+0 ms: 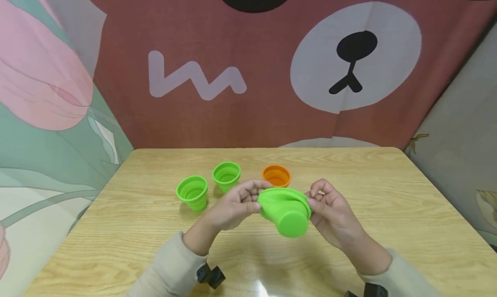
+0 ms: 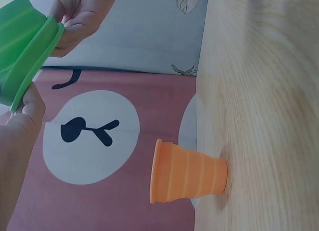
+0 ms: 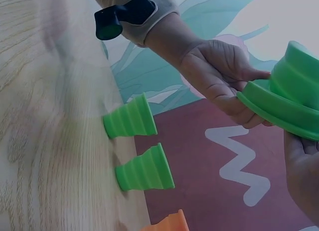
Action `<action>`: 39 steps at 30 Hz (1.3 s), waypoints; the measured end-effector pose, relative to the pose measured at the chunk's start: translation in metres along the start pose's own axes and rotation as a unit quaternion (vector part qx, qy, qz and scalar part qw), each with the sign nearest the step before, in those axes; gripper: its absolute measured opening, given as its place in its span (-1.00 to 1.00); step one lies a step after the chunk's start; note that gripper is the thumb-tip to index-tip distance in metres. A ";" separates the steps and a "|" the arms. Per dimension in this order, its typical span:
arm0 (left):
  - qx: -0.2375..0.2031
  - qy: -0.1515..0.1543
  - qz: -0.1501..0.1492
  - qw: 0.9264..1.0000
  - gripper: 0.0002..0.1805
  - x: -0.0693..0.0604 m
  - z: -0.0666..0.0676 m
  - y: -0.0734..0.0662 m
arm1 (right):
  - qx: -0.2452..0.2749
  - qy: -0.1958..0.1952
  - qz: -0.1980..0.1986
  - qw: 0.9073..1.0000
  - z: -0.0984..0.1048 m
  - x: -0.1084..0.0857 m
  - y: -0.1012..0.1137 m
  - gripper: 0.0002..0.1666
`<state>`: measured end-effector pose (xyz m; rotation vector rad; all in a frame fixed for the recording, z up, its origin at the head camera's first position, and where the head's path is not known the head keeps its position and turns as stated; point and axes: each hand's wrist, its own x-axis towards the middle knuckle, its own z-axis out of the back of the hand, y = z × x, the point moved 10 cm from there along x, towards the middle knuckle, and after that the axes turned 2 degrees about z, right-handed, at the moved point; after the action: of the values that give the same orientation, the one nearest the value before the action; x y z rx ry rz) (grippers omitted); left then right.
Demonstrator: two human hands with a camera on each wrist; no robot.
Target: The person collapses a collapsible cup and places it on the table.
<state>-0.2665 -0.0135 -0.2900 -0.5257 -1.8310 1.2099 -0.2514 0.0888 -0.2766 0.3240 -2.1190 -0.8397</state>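
Note:
Above the table, both hands hold a green collapsible cup (image 1: 292,215) by its rim. It is tilted with its base toward the head camera, and its wall is partly folded and uneven. My left hand (image 1: 237,205) pinches the rim's left side with thumb and fingers. On the opposite side, my right hand (image 1: 335,215) pinches the rim between thumb and fingers. In the right wrist view, the folded wall of the held cup (image 3: 294,86) shows beside the left hand (image 3: 219,76).
Two extended green cups (image 1: 193,193) (image 1: 226,176) stand upright on the wooden table (image 1: 128,228), left of the hands. An orange cup (image 1: 276,175) stands upright behind the held cup. A patterned cloth (image 1: 217,120) hangs behind the table's far edge.

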 end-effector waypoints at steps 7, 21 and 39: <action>0.004 -0.007 0.010 1.000 -0.49 0.000 0.000 0.000 | 0.000 -0.003 0.004 1.000 0.001 -0.001 0.000 -0.69; 0.158 -0.104 0.057 0.980 -0.62 -0.003 0.011 0.000 | -0.023 -0.027 0.002 0.999 0.003 0.000 -0.002 -0.60; 0.064 0.005 -0.022 0.998 -0.41 -0.006 -0.010 -0.018 | -0.004 -0.037 -0.008 0.999 -0.004 0.001 -0.001 -0.63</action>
<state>-0.2526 -0.0204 -0.2749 -0.4160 -1.7346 1.2818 -0.2488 0.0861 -0.2751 0.3111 -2.1831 -0.8807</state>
